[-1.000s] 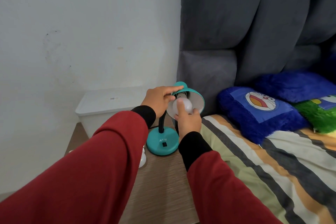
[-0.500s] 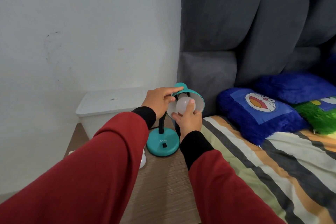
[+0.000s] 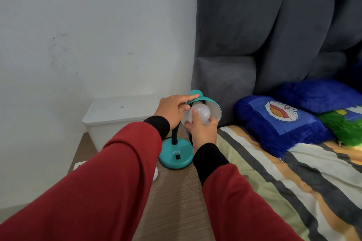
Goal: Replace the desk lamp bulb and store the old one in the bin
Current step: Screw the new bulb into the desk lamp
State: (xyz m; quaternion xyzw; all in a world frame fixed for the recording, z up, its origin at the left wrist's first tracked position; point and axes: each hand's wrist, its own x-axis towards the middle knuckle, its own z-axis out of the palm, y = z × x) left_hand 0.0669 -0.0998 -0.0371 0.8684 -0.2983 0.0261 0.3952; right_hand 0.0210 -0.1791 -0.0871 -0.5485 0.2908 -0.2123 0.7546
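Observation:
A teal desk lamp [image 3: 175, 155] stands on a wooden bedside table [image 3: 176, 197], its shade [image 3: 212, 106] tilted toward me. My left hand [image 3: 173, 109] grips the back of the shade. A white bulb [image 3: 201, 112] sits in the shade's mouth, and my right hand [image 3: 202, 130] holds it from below with fingers wrapped around it. A second white bulb [image 3: 155, 174] peeks out from under my left sleeve on the table. The white lidded bin [image 3: 117, 115] stands behind the lamp against the wall, lid shut.
A grey padded headboard [image 3: 264, 35] rises right behind the lamp. The bed with a striped sheet [image 3: 293, 182] and blue and green pillows [image 3: 278, 123] lies to the right. A white wall [image 3: 78, 35] closes the left side.
My right hand has turned on the bulb, fingers shifting around it. The left hand stays on the shade.

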